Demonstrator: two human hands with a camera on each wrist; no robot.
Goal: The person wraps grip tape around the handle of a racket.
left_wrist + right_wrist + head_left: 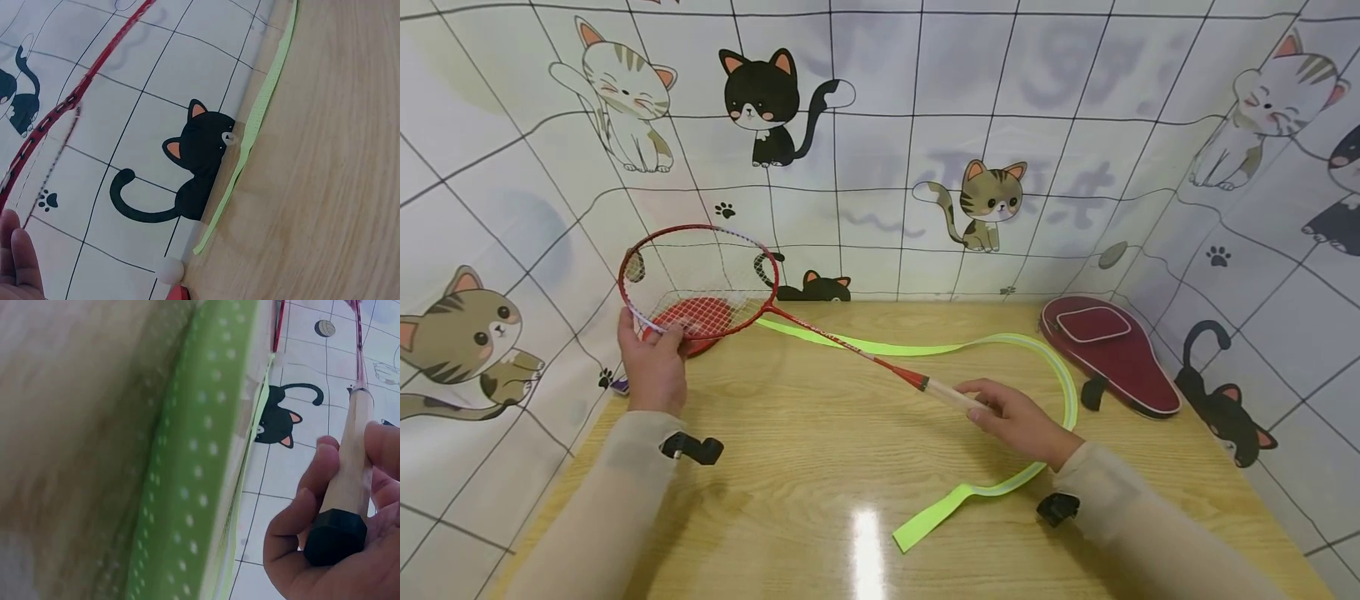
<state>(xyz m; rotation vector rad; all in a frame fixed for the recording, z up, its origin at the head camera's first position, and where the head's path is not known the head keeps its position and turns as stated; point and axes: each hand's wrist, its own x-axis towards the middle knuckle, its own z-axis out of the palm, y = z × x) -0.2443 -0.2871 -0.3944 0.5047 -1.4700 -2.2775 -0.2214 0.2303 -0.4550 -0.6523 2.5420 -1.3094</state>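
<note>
A badminton racket (820,332) with a red frame and pale handle slants over the table, head raised at the left. My left hand (655,367) holds the lower left rim of its head; two of that hand's fingers (25,262) show beside the red rim in the left wrist view. My right hand (1018,417) grips the handle (351,447) near its dark green butt cap (336,537), fingers and thumb on either side. A yellow-green strap (917,348) curves across the table behind the shaft and under the right wrist.
Behind the racket head lies a red paddle (692,323), partly hidden by the strings, with a white ball (170,270) close by. A maroon paddle-shaped case (1108,354) lies at the back right, a small black object (1093,393) beside it. Cat-print walls (880,192) enclose the wooden table (790,467).
</note>
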